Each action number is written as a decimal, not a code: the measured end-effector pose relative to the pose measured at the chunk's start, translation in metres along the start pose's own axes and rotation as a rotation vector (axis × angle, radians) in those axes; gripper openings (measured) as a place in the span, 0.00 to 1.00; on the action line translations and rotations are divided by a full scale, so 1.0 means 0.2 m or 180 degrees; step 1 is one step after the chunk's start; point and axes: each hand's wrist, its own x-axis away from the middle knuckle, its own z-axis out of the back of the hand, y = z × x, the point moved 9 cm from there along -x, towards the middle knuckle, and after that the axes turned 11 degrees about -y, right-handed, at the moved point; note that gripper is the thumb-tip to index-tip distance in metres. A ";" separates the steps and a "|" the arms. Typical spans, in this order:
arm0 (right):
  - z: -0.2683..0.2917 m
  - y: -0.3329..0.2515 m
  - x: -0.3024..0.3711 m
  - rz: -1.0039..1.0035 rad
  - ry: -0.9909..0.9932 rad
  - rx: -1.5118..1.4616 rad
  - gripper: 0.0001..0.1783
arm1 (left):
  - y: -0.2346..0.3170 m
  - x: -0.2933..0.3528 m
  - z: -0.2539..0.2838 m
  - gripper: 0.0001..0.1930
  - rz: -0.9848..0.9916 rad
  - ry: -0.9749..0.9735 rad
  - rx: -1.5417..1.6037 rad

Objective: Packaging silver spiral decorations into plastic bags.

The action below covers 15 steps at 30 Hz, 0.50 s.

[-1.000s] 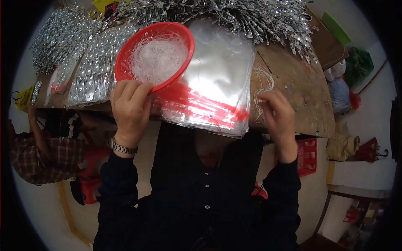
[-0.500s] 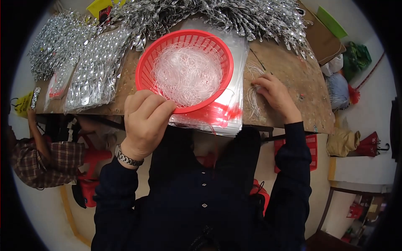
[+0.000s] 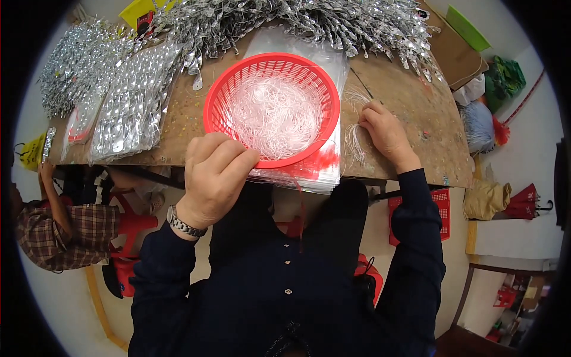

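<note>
A round red plastic basket [image 3: 212,113] with slotted walls holds a tangled heap of thin whitish strings [image 3: 273,116]. My left hand [image 3: 215,178] is closed on its near left rim, thumb and fingers pinching the edge. Under the basket lies a stack of clear plastic bags [image 3: 326,178] with red printing, reaching past the table's front edge. To the right, my right hand [image 3: 386,135] pinches a small bunch of white strings [image 3: 355,143] against the tabletop; loose ends spread out to the left of the fingers.
Silver, shiny leaf-shaped strands [image 3: 321,27] are heaped along the back of the wooden table [image 3: 416,101]. Bagged silver strands [image 3: 128,107] lie at the left. A person in a checked shirt [image 3: 65,235] sits at far left. A red crate [image 3: 440,214] stands below the table.
The basket has shifted right and a little nearer, with my left hand still on its rim. My right hand has moved slightly left, holding the strings.
</note>
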 end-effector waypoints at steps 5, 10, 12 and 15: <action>0.02 0.07 0.03 0.0042 0.0366 -0.0211 0.02 | 0.02 -0.01 -0.02 0.11 -0.0081 -0.0041 -0.0020; 0.04 0.23 0.03 -0.0494 0.0438 -0.2274 0.04 | 0.03 -0.02 -0.03 0.10 -0.0107 -0.0153 -0.0052; 0.08 0.24 0.02 -0.0457 0.0576 -0.2505 0.03 | 0.04 -0.02 -0.04 0.10 -0.0128 -0.0233 -0.0062; 0.19 0.19 -0.01 -0.0351 0.0732 -0.2748 0.03 | 0.05 -0.04 -0.06 0.10 -0.0148 -0.0329 -0.0032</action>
